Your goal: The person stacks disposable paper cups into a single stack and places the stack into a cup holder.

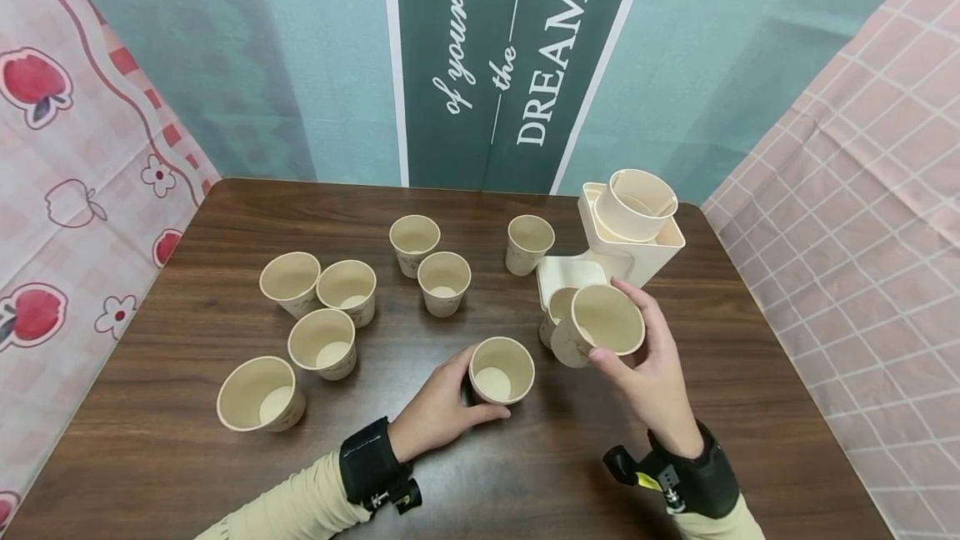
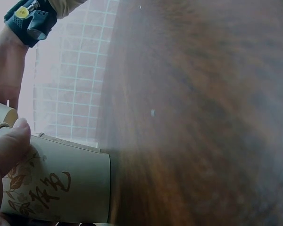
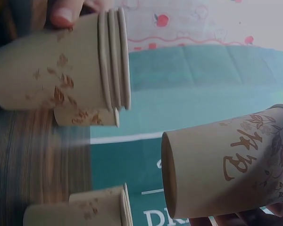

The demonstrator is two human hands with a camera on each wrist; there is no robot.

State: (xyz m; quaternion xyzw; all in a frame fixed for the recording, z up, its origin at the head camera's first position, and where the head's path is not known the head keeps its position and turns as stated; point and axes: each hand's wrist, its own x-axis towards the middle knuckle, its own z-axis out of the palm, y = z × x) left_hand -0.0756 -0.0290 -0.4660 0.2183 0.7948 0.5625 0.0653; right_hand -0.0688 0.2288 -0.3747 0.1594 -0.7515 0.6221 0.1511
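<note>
My left hand (image 1: 441, 411) curls round a small stack of nested paper cups (image 1: 501, 369) standing on the table. Their layered rims (image 3: 115, 59) show in the right wrist view. To the right, my right hand (image 1: 651, 365) grips a paper cup (image 1: 600, 327) and holds it tilted above the table. Its leaf print and brown lettering (image 3: 240, 160) show in the right wrist view. Partly hidden behind it stands another paper cup (image 1: 551, 319), by the base of a white plastic stand (image 1: 637, 261). How many cups the right hand holds, I cannot tell.
Several paper cups (image 1: 322, 344) stand upright at the left of the brown wooden table (image 1: 480, 482). Two more cups (image 1: 442, 286) are at the middle back, and one cup (image 1: 528, 244) stands left of the stand. A wide white cup-shaped piece (image 1: 637, 207) sits on the stand.
</note>
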